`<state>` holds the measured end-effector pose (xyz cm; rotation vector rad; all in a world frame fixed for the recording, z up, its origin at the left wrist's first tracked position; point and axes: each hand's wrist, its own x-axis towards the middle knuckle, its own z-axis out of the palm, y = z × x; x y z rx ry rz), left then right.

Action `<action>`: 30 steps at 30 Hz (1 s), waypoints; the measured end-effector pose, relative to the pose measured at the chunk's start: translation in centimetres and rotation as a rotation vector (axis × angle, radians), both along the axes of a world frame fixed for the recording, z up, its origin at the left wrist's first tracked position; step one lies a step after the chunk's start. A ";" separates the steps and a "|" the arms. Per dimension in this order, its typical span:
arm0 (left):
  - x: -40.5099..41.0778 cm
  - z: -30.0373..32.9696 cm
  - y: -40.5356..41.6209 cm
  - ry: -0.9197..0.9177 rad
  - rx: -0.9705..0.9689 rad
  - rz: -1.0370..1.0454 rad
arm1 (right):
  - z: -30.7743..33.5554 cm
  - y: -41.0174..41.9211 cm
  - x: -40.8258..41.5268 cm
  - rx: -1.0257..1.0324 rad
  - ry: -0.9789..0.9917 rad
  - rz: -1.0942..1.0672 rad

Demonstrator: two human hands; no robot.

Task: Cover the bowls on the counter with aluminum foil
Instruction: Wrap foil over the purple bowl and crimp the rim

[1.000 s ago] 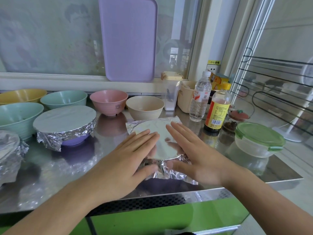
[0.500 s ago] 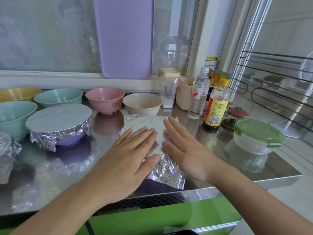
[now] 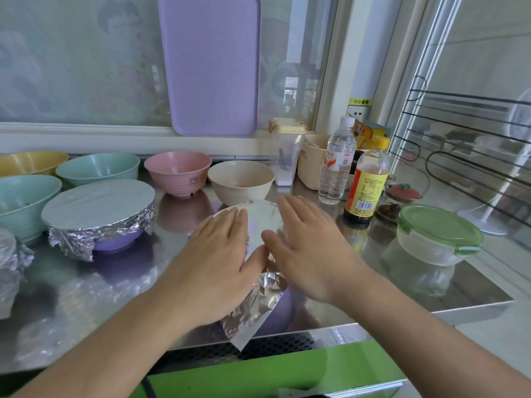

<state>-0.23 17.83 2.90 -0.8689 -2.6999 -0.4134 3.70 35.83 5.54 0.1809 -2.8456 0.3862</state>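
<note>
A sheet of aluminum foil (image 3: pixel 260 222) lies over a purple bowl (image 3: pixel 280 310) near the counter's front edge. My left hand (image 3: pixel 218 259) and my right hand (image 3: pixel 304 245) press flat on the foil top, fingers straight, thumbs nearly touching. A crumpled foil flap (image 3: pixel 253 308) hangs down the near side. Left of it stands another purple bowl (image 3: pixel 120 242), its foil cover (image 3: pixel 97 202) folded down round the rim. Uncovered at the back are a pink bowl (image 3: pixel 178 172), a cream bowl (image 3: pixel 240 180), a teal bowl (image 3: pixel 97 168), a yellow bowl (image 3: pixel 28 162) and a second teal bowl (image 3: pixel 23 202).
More foil (image 3: pixel 11 254) sits at the far left edge. A water bottle (image 3: pixel 337 162), a sauce bottle (image 3: pixel 366 182), a clear jug (image 3: pixel 286 153) and a green-lidded container (image 3: pixel 438 234) crowd the right. A purple tray (image 3: pixel 209 64) leans on the window. The steel counter (image 3: pixel 431 294) ends at right.
Both hands have slid a little further over the foil, and the foil's near flap has been turned and pushed down toward the counter's front edge.
</note>
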 end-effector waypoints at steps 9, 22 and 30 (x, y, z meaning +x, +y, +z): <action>1.7 -0.4 -0.4 0.025 -0.140 -0.006 | -1.8 0.9 -4.0 -0.070 -0.171 -0.007; 0.7 -0.9 -2.5 0.020 -0.115 -0.153 | -0.6 3.8 0.2 -0.101 -0.300 0.137; 0.8 -1.7 -2.3 0.075 -0.110 -0.177 | -2.2 4.7 0.1 -0.048 -0.150 0.270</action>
